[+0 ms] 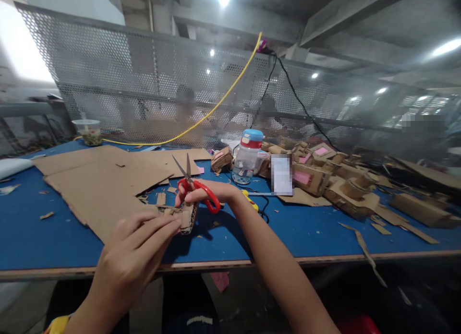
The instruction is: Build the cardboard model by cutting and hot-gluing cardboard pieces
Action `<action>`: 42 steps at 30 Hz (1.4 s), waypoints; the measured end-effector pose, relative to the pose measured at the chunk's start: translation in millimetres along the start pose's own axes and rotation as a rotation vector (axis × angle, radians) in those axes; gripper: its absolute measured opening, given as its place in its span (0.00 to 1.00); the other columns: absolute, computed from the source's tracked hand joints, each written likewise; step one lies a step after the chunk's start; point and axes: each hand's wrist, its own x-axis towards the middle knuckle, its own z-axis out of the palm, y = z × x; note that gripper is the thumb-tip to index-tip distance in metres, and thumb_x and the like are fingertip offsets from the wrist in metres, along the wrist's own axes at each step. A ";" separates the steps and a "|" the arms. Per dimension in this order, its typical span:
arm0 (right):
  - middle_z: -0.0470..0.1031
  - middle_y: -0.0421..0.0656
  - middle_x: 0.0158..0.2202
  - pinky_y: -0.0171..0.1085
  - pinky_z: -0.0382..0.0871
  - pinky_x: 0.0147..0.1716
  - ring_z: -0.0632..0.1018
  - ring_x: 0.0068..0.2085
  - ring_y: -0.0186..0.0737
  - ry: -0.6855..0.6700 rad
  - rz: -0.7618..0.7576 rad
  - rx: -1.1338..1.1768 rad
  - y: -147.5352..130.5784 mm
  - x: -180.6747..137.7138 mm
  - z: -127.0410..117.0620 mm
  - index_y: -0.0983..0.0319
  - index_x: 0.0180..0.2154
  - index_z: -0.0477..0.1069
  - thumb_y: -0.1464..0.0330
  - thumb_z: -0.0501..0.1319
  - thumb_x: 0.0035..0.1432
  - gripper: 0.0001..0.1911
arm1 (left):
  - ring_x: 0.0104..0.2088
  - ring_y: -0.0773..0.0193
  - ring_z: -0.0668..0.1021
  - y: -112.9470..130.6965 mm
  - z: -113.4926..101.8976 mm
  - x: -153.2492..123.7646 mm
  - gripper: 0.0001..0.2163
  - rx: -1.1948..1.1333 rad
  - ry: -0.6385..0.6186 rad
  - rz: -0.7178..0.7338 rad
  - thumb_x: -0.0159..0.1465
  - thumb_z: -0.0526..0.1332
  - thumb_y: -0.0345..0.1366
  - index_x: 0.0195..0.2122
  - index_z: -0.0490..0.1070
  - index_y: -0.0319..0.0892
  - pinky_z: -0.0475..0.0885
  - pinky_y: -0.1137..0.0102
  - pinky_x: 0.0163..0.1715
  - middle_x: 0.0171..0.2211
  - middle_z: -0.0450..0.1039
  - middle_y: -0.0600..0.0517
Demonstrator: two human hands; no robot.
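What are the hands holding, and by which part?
The right hand holds the scissors by the red handles; the left hand holds the small cardboard piece at its left side.

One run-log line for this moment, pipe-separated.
left hand: touching small corrugated cardboard piece | right hand: holding red-handled scissors, open | nearby: large flat cardboard sheet, blue-lidded clear bottle | surface: blue tabletop

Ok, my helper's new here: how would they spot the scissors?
Find the bottle on the blue table, then the right hand, nearer and left. It holds the scissors, blades up and open; red handles set them apart from the brown cardboard around.
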 end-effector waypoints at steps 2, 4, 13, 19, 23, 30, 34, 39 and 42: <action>0.66 0.38 0.30 0.35 0.60 0.34 0.65 0.33 0.34 -0.019 0.001 0.003 0.0 0.2 0.1 0.60 0.28 0.57 0.53 0.67 0.43 0.24 | 0.42 0.55 0.73 1.7 -0.1 0.2 0.13 0.003 0.005 0.005 0.64 0.59 0.23 0.50 0.70 0.38 0.68 0.62 0.40 0.43 0.79 0.45; 0.65 0.38 0.30 0.35 0.60 0.33 0.65 0.32 0.34 -0.022 0.003 0.010 0.7 0.3 0.1 0.60 0.28 0.57 0.53 0.67 0.43 0.23 | 0.42 0.56 0.73 2.0 0.0 0.1 0.14 0.005 0.007 0.000 0.63 0.59 0.23 0.50 0.70 0.38 0.67 0.63 0.40 0.44 0.79 0.46; 0.65 0.37 0.30 0.37 0.61 0.39 0.67 0.35 0.35 -0.020 -0.021 -0.026 3.6 0.4 -2.4 0.60 0.30 0.59 0.56 0.66 0.47 0.20 | 0.44 0.55 0.74 -0.7 -2.3 -0.1 0.16 0.061 -0.033 -0.016 0.64 0.57 0.24 0.52 0.71 0.40 0.67 0.62 0.41 0.47 0.79 0.47; 0.65 0.37 0.30 0.38 0.62 0.40 0.67 0.36 0.36 -0.018 -0.019 -0.032 3.0 0.3 -2.1 0.61 0.30 0.60 0.56 0.66 0.46 0.20 | 0.45 0.50 0.73 14.1 -0.7 -2.3 0.17 0.213 -0.029 -0.038 0.65 0.54 0.24 0.53 0.69 0.39 0.67 0.59 0.40 0.48 0.76 0.43; 0.67 0.37 0.31 0.38 0.61 0.40 0.68 0.37 0.36 -0.021 -0.008 -0.017 1.6 -0.4 -1.6 0.61 0.31 0.60 0.58 0.67 0.45 0.20 | 0.36 0.51 0.71 36.3 5.3 -3.1 0.17 0.383 -0.027 -0.092 0.63 0.54 0.22 0.54 0.68 0.34 0.65 0.60 0.34 0.38 0.73 0.39; 0.67 0.39 0.34 0.37 0.60 0.39 0.67 0.36 0.35 -0.047 0.006 -0.004 -0.3 -2.0 -1.5 0.60 0.32 0.59 0.57 0.68 0.44 0.22 | 0.25 0.59 0.63 59.3 11.0 -12.7 0.21 0.439 -0.168 -0.139 0.67 0.54 0.27 0.60 0.61 0.26 0.60 0.65 0.28 0.22 0.60 0.53; 0.66 0.38 0.33 0.37 0.60 0.38 0.66 0.36 0.35 -0.040 -0.006 -0.014 -0.3 -1.8 -1.0 0.60 0.32 0.59 0.56 0.67 0.44 0.22 | 0.26 0.60 0.65 52.3 7.6 -9.9 0.19 0.402 -0.114 -0.135 0.67 0.55 0.29 0.59 0.64 0.29 0.59 0.65 0.29 0.23 0.60 0.54; 0.67 0.38 0.33 0.36 0.61 0.38 0.68 0.37 0.36 -0.052 -0.013 -0.042 0.3 -1.5 -0.6 0.61 0.31 0.59 0.59 0.67 0.46 0.19 | 0.29 0.61 0.69 31.7 -2.8 6.7 0.11 0.158 -0.089 -0.177 0.69 0.53 0.31 0.49 0.72 0.38 0.63 0.67 0.30 0.29 0.65 0.50; 0.69 0.39 0.35 0.36 0.63 0.38 0.70 0.38 0.36 -0.053 -0.020 -0.008 1.0 -1.9 0.6 0.61 0.32 0.59 0.61 0.66 0.46 0.18 | 0.34 0.61 0.72 23.2 -7.2 14.7 0.10 -0.007 -0.128 -0.207 0.69 0.52 0.33 0.44 0.73 0.41 0.67 0.69 0.33 0.33 0.68 0.49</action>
